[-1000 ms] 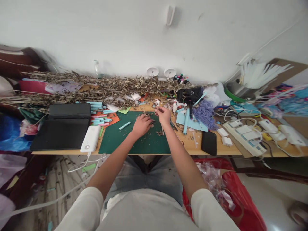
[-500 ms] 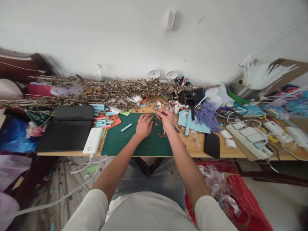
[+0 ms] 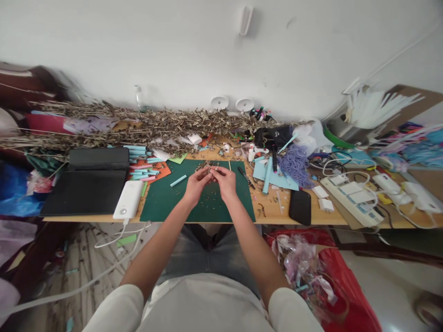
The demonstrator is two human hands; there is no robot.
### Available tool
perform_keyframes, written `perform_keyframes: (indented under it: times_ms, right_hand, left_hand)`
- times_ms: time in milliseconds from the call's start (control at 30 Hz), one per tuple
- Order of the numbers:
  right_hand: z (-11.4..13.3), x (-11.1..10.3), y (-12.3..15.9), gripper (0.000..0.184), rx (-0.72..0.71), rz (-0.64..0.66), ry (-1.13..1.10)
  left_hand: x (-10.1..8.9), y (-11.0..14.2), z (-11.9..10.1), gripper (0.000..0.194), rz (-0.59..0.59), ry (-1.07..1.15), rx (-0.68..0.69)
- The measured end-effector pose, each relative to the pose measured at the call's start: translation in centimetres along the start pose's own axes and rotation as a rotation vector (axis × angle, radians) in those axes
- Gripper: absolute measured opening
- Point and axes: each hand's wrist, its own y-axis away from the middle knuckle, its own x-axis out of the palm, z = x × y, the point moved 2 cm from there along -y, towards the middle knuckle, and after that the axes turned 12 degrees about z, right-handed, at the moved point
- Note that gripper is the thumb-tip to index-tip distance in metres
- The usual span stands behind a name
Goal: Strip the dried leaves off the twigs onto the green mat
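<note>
Above the green cutting mat (image 3: 162, 198), my left hand (image 3: 195, 185) and my right hand (image 3: 225, 182) meet, fingertips bent in and almost touching. Both pinch small brown dried plant bits (image 3: 208, 168); their exact shape is partly hidden by the fingers. Brown crumbs lie scattered on the mat under the hands. Left of my left hand, a rolled light blue paper tube (image 3: 178, 180) rests on the mat. A dark pen-like tool (image 3: 246, 178) lies near the mat's right edge, beyond my right hand.
Dried stems (image 3: 166, 121) pile along the wall. A black tablet case (image 3: 86, 184) and white power bank (image 3: 128, 199) stand left. Rightward are purple yarn (image 3: 295, 166), a black phone (image 3: 300, 207) and a power strip (image 3: 353, 200). A red bag (image 3: 349, 281) sits below.
My right hand has moved left from the mat's right side to meet my left hand. My left hand has gone from spread over the crumbs to pinching, slightly nearer me.
</note>
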Motion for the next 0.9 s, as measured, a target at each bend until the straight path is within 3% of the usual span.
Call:
perform_keyframes:
  times_ms: [267,500,667,833,900]
  right_hand:
    - [-0.8,-0.3,1.2,0.033,0.045,0.076,-0.161]
    - [-1.2,-0.2,2.0,0.034,0.026,0.089,-0.023]
    - [-1.3,-0.2,2.2,0.027,-0.069,0.103,0.259]
    - [-0.1,0.3,2.7,0.026,-0.242,0.047,0.720]
    - [0.1,0.6,2.9,0.027,-0.267,0.046,0.803]
  left_hand:
    - [-0.7,0.6,0.7,0.042,-0.115,-0.100,-0.030]
    - [-0.7,1.2,0.9,0.036,-0.120,-0.016,0.013]
    - [-1.0,1.3,1.1,0.029,-0.144,-0.199,0.070]
    - [0.0,1.5,0.3,0.029,-0.153,-0.325,0.100]
    - [0.3,1.6,0.0,0.026,-0.184,-0.400,0.124]
